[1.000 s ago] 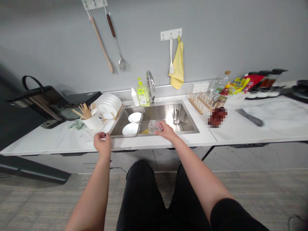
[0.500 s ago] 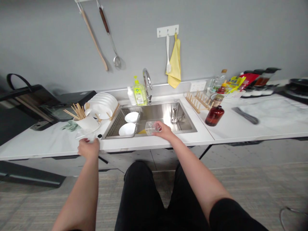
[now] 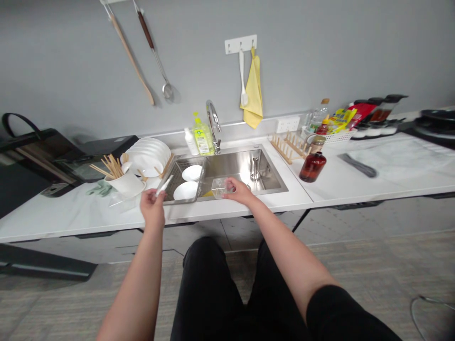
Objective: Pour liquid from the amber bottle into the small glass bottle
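Note:
My left hand (image 3: 152, 207) is raised over the counter at the sink's left front corner. Its fingers pinch a slim, white, stick-like thing (image 3: 165, 184) that tilts up to the right; its exact kind is not clear. Over the sink's front edge, my right hand (image 3: 239, 192) grips a clear plastic container (image 3: 218, 187) between thumb and fingers. Below the left hand's side lies a clear plastic piece (image 3: 121, 203) on the counter. Two white bowls (image 3: 186, 191) sit in the wire basket (image 3: 172, 182) in the sink (image 3: 227, 163). Something yellow shows partly behind the container.
Left of the sink stand a white pot of chopsticks (image 3: 128, 184), a green cloth (image 3: 99, 188) and racked plates (image 3: 147, 154). Behind are soap bottles (image 3: 203, 137) and the faucet (image 3: 213, 123). Rightward are a wooden rack (image 3: 289, 147), a red-brown bottle (image 3: 313, 167) and a dark utensil (image 3: 357, 165).
My left hand has lifted from the clear plastic on the counter and moved right, now with the white stick-like thing in it. My right hand still holds the container at nearly the same place.

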`<state>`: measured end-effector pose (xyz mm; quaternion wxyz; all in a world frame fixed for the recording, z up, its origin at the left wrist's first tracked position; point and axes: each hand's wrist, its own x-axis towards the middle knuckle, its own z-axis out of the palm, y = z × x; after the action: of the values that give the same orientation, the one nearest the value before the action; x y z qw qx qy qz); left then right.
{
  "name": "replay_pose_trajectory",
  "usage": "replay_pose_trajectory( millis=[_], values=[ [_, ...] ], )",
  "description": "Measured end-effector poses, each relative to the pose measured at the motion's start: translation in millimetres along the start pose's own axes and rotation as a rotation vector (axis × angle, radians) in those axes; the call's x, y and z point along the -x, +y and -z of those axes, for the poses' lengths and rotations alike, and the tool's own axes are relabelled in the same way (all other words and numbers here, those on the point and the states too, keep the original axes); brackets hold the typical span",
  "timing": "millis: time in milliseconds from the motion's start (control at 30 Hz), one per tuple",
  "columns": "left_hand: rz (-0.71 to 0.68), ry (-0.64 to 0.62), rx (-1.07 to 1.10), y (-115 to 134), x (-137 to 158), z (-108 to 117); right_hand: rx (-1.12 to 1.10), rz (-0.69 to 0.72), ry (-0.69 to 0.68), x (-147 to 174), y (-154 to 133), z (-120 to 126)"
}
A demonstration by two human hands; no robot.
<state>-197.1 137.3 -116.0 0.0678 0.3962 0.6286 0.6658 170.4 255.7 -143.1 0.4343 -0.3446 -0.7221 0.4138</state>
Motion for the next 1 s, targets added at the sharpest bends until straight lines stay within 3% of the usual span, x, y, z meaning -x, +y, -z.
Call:
replay_pose_trajectory(
  millis=[67, 200, 333, 467, 633, 1000],
  values=[
    [0.011, -0.151, 0.147, 12.0, 11.1, -41.6, 0.008, -0.011, 0.004, -0.2, 0.6, -0.1],
    [0.033, -0.301, 0.281, 20.8, 25.4, -114.5, 0.037, -0.023, -0.003, 0.3, 1.8, -0.7],
    [0.061, -0.369, 0.346, 17.5, 30.9, -155.7, 0.091, -0.024, 0.106, -0.9, 8.4, -3.0],
    [0.096, -0.349, 0.355, 5.9, 33.7, -164.9, 0.162, -0.019, 0.223, -3.7, 20.1, -4.9],
    [0.114, -0.295, 0.351, -5.1, 32.7, -161.6, 0.183, -0.025, 0.205, -6.3, 28.8, -4.6],
    [0.011, -0.362, 0.272, 5.1, 36.5, -154.9, 0.237, -0.027, 0.246, -6.1, 28.9, -4.8]
  ],
)
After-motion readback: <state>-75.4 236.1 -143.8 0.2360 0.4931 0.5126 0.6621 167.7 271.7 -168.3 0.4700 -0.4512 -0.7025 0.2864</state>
